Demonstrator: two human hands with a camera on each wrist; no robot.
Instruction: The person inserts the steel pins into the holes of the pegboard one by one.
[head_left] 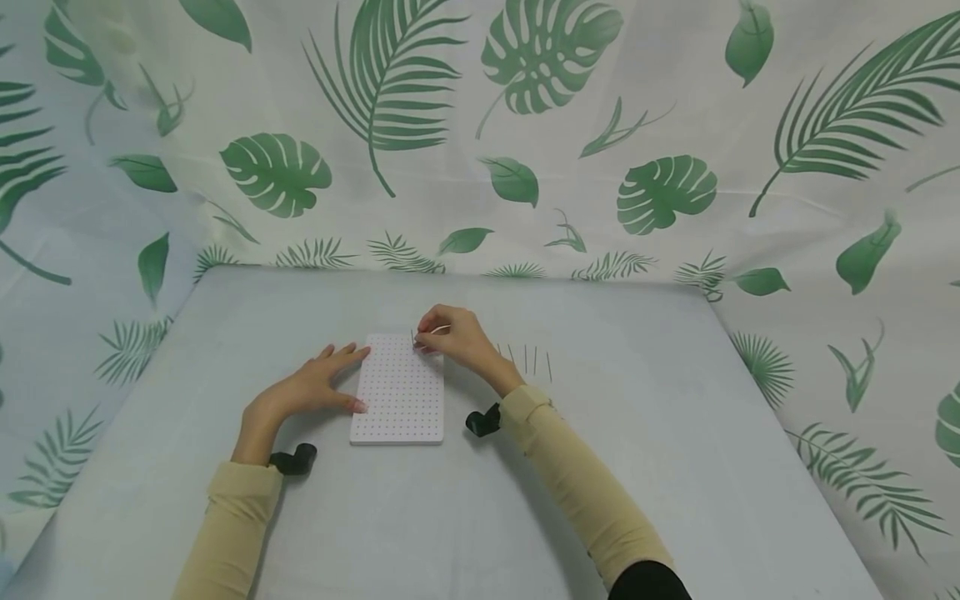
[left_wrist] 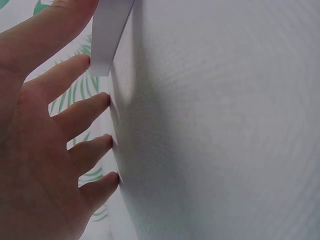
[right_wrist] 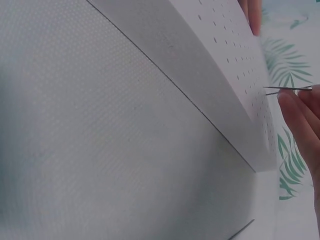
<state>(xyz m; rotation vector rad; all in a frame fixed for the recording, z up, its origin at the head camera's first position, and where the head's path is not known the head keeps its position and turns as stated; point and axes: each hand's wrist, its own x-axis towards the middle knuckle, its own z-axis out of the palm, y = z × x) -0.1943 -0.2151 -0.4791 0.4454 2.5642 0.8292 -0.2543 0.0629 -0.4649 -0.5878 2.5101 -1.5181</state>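
A white pegboard [head_left: 397,408] with rows of small holes lies flat on the table. Along its left edge rests my left hand [head_left: 307,388], its fingers spread, with the thumb and a fingertip at the board; the other fingertips touch the table in the left wrist view. Over the board's far right part, my right hand [head_left: 459,337] pinches a thin dark pin [right_wrist: 287,88] between thumb and finger. A second thin pin [head_left: 412,337] stands close beside those fingertips at the far edge. The held pin's tip is close to the holes in the right wrist view.
Several thin dark pins [head_left: 536,360] lie in a row on the white table [head_left: 637,467], right of the board and behind the right forearm. Black wrist devices [head_left: 296,460] sit at both wrists. A leaf-patterned cloth [head_left: 555,192] hangs behind the table.
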